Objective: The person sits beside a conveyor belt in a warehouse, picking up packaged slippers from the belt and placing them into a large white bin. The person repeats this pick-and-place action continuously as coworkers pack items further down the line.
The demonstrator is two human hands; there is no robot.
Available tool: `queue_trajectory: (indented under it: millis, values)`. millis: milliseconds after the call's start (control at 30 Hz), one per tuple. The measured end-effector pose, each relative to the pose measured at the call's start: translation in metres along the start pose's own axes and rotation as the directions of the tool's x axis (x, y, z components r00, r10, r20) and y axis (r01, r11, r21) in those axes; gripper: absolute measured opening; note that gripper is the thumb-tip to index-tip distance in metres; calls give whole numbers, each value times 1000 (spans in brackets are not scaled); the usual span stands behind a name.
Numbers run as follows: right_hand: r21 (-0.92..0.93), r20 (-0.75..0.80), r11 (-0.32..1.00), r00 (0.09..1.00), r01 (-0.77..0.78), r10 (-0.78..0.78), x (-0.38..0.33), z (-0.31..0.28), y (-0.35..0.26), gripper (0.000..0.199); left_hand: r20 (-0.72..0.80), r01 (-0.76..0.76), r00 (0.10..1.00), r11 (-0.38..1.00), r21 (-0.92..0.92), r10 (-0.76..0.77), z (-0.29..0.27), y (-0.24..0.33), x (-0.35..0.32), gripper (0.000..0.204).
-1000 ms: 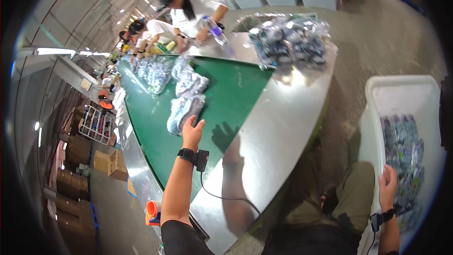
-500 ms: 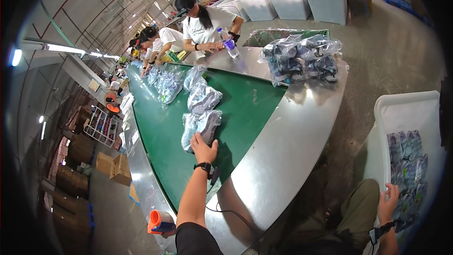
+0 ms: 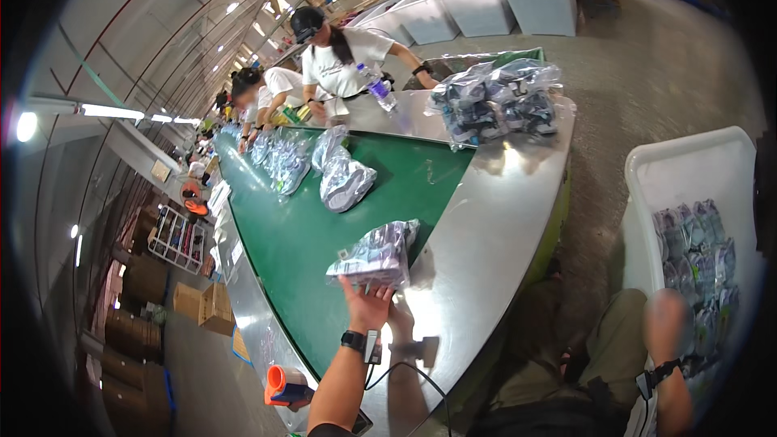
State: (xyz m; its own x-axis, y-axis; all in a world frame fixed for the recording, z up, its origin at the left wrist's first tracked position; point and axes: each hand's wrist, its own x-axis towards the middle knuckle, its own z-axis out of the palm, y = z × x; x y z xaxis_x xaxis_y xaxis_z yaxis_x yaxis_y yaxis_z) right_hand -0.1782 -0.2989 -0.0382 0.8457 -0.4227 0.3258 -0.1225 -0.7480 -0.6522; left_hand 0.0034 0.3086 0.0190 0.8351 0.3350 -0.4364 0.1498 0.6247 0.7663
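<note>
My left hand [image 3: 366, 305] grips the near underside of a pair of shoes in a clear plastic bag [image 3: 377, 252], tilted over the near part of the green belt [image 3: 299, 259]. Farther up the belt lie another bagged pair of shoes [image 3: 346, 184] and more clear bags [image 3: 283, 163]. At the lower right my right hand [image 3: 666, 330] is beside the near wall of a white bin [image 3: 638, 186], its fingers smeared by motion. Inside that bin stand rows of bagged shoes [image 3: 698, 263].
A metal table edge [image 3: 477, 235] borders the belt. Several bagged shoes [image 3: 494, 101] are piled on its far right corner. A co-worker [image 3: 344, 61] stands across, near a water bottle [image 3: 377, 87]. An orange tape dispenser [image 3: 285, 387] sits lower left; white bins [image 3: 538, 4] line the back.
My left hand has taken the nearest bagged pair of shoes off the line of bags and brought it nearer and to the right. The co-worker's arm has reached out to the right.
</note>
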Motion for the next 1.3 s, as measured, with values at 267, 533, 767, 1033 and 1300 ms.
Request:
queue_trajectory:
  millis: [267,533,767,1033,1300]
  values:
    - [22,-12,1000,1000,22,-21,2,-4,2,23,120,-53,991,998,15,51,2,-3,43,70]
    - [200,-11,974,994,-102,106,3,-2,12,29,235,-63,970,998,-23,67,63,-6,-25,66]
    - [328,-3,919,973,218,-230,17,-34,-104,39,415,146,897,988,48,-152,142,-65,-137,68]
    - [15,-52,671,671,741,-740,-32,-25,-143,41,509,416,689,856,306,-517,183,-183,-278,60]
    - [87,9,909,912,408,-411,-33,-125,-57,69,703,88,467,820,566,-536,188,-198,-291,64]
